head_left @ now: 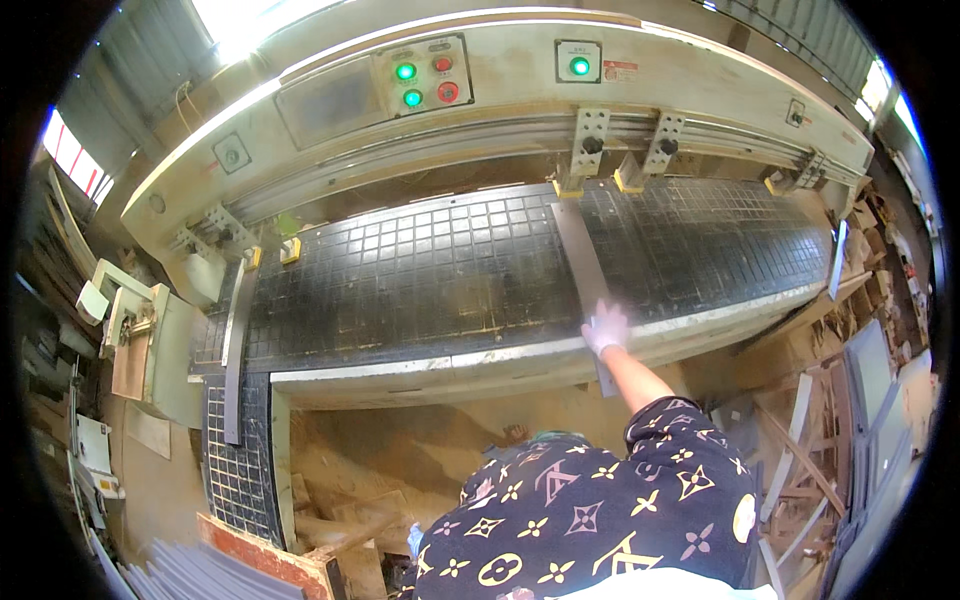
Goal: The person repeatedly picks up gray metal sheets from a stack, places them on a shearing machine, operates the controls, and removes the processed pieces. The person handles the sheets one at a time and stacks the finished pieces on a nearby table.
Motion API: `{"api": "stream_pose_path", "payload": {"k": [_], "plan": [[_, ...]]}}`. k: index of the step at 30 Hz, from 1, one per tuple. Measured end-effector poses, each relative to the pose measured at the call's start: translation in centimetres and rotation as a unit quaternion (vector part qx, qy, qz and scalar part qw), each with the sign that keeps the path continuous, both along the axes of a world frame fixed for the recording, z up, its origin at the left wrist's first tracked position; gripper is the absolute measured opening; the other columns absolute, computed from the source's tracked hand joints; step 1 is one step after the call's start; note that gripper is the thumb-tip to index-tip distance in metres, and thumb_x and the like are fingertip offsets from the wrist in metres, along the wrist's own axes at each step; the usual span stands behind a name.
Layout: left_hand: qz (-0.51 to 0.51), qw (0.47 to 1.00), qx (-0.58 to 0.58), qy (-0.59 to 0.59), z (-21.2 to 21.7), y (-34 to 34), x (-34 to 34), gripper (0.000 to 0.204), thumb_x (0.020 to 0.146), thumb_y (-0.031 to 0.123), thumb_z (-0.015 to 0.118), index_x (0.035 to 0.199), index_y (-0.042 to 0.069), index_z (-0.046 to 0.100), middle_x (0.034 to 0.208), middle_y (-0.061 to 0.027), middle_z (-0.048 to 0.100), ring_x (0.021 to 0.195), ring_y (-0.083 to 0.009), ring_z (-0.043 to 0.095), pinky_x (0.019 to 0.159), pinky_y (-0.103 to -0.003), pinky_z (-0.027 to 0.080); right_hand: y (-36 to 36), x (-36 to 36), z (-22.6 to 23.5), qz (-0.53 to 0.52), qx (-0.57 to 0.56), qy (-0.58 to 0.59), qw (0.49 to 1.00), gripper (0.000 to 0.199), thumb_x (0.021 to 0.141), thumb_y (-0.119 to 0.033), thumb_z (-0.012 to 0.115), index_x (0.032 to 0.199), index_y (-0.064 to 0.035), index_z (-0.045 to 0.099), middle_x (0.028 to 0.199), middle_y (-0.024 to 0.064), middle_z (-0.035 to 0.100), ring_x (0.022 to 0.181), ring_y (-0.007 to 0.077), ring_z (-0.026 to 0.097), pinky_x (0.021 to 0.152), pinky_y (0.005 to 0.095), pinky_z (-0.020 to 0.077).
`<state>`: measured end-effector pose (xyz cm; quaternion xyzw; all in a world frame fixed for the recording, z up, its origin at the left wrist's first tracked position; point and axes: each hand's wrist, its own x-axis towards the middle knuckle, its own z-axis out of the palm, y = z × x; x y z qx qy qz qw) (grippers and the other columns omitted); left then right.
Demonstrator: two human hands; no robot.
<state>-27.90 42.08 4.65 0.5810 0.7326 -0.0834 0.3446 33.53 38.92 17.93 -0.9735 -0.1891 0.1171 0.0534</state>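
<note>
My right hand (608,328), in a pale glove, lies on a long grey strip (581,250) near the machine table's front edge. Its fingers are stretched out and a little apart, and the hand is open, pressing flat from above. The strip runs away from me across the black gridded table (420,290), its far end by a yellow-tipped stop, its near end jutting past the front edge. Another grey strip (233,385) lies at the table's left side. My left hand does not plainly show; beside my dark patterned clothing is only a small blue bit (415,540).
Over the table stretches a long machine beam (500,85) with lit green and red buttons. Yellow-tipped stops (568,188) hang below it. Grey strips (200,575) are stacked at lower left. Grey panels (880,420) and a wooden frame (808,440) stand at right.
</note>
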Motion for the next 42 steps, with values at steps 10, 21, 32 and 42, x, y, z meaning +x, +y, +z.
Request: {"api": "stream_pose_path", "payload": {"k": [10,21,32,42], "plan": [[0.113,0.993,0.008,-0.027,-0.6,-1.8,3.4,0.068,0.071,0.035,0.072,0.127,0.007,0.045,0.129,-0.0204,0.046,0.12,-0.0343,0.042,0.101,-0.041,0.035,7.5,6.6,-0.1,0.041,0.022,-0.059,0.997,0.075,0.072,-0.044,0.063,0.136,-0.0206,0.032,0.14,0.0171,0.029,0.115,0.0361,0.044,0.084,0.048,0.0456],[0.154,0.987,0.015,-0.05,-1.5,-3.0,6.5,0.066,0.072,0.034,0.072,0.127,0.006,0.046,0.127,-0.021,0.047,0.118,-0.0352,0.045,0.1,-0.041,0.037,11.2,15.0,10.9,0.134,0.32,-0.267,0.899,0.053,0.076,-0.039,0.061,0.121,-0.0111,0.054,0.136,0.0177,0.039,0.112,0.0341,0.05,0.093,0.0421,0.04],[0.129,0.982,0.098,-0.094,3.4,-2.2,9.4,0.069,0.073,0.042,0.069,0.126,0.003,0.048,0.126,-0.0205,0.05,0.119,-0.0338,0.045,0.1,-0.04,0.037,19.5,19.7,32.9,0.214,0.159,-0.34,0.902,0.031,0.073,-0.031,0.059,0.096,-0.0103,0.061,0.101,0.0155,0.062,0.089,0.034,0.062,0.072,0.0455,0.0507],[0.277,0.957,0.034,-0.076,4.8,-11.9,5.9,0.069,0.073,0.047,0.066,0.129,0.013,0.045,0.13,-0.0199,0.045,0.122,-0.0349,0.042,0.101,-0.041,0.036,16.9,5.8,17.5,0.434,0.441,-0.112,0.778,0.033,0.078,-0.01,0.059,0.11,-0.0031,0.057,0.112,0.0172,0.056,0.097,0.0296,0.057,0.083,0.0368,0.0475]]}}
